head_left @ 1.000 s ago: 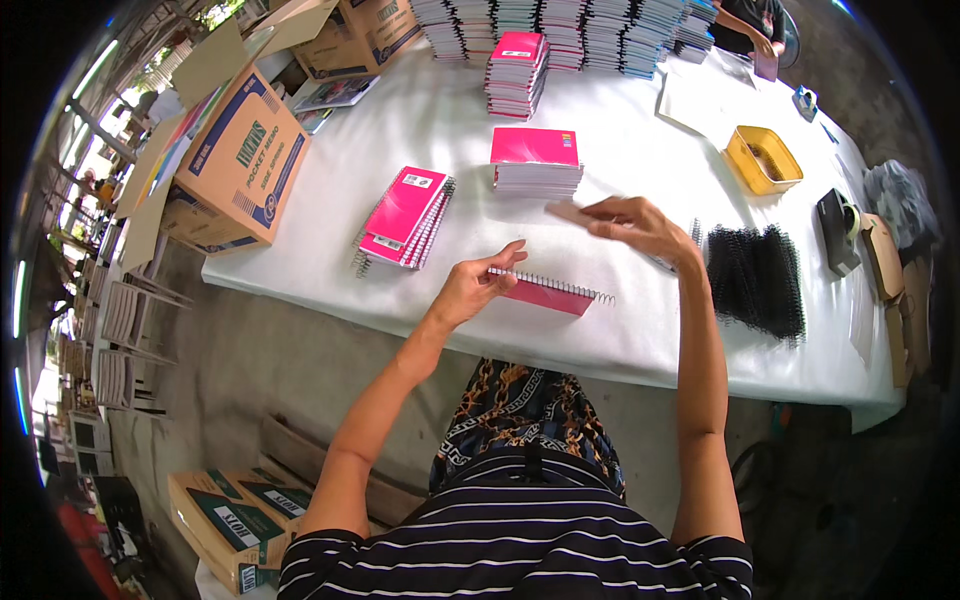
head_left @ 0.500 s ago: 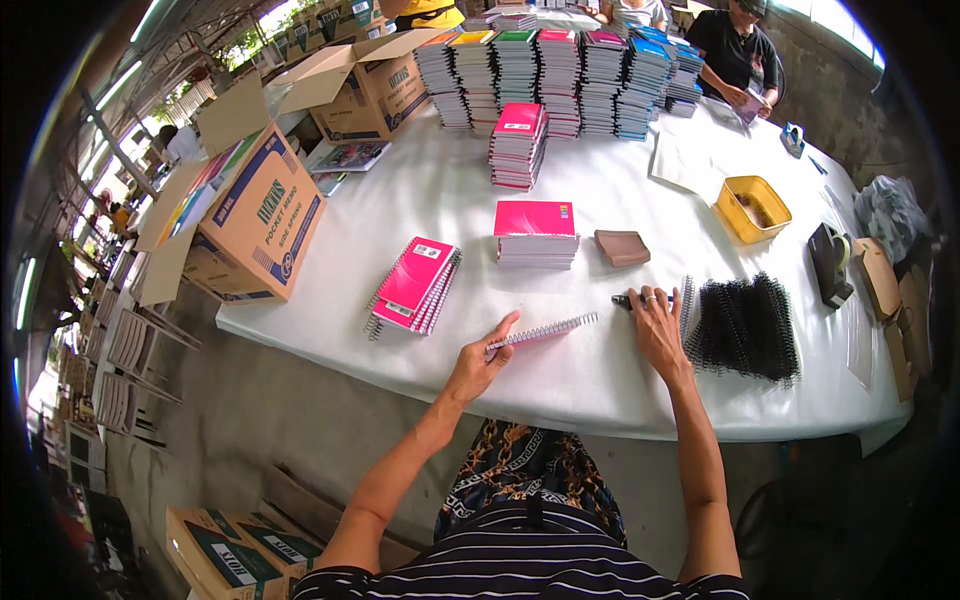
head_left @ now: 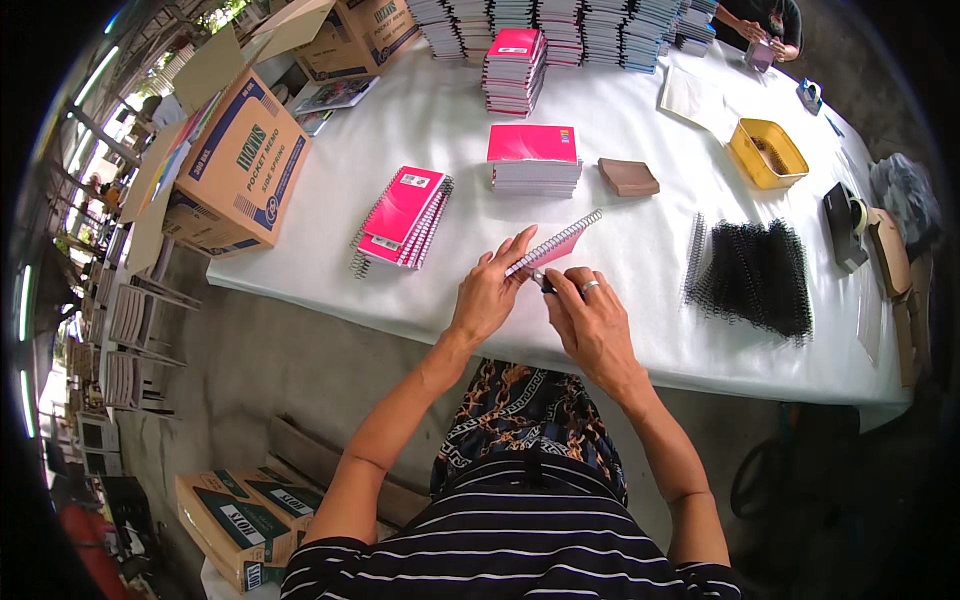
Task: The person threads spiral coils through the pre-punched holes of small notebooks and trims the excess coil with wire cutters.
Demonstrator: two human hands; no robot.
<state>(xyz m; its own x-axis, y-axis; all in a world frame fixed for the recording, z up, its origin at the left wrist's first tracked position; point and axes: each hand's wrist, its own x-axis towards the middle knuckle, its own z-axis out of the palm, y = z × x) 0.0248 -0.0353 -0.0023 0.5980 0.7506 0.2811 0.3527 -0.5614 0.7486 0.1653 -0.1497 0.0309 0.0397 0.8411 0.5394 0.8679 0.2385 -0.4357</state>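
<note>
Over the near part of the white table, my left hand (head_left: 484,300) grips a small pink notebook (head_left: 562,246), spiral edge up and tilted. My right hand (head_left: 598,322) is closed around a small dark-handled tool (head_left: 545,283). Its metal tip is at the notebook's near end, by my left fingertips; the exact kind of tool is hidden. To the left lies a pile of pink spiral notebooks (head_left: 408,210). Beyond my hands stands a stack of pink-covered pads (head_left: 533,148). A heap of black spiral coils (head_left: 758,275) lies on the right.
A brown curved piece (head_left: 628,178) and a yellow tub (head_left: 768,152) sit to the right, near a black tape dispenser (head_left: 845,228). Open cartons (head_left: 240,165) stand at left. Tall notebook stacks (head_left: 512,75) line the back, where another person's hands (head_left: 770,45) hold something.
My right hand has left the table beside the coils with the dark tool and come to the notebook. My left hand has turned the notebook up more steeply. The view has tilted down.
</note>
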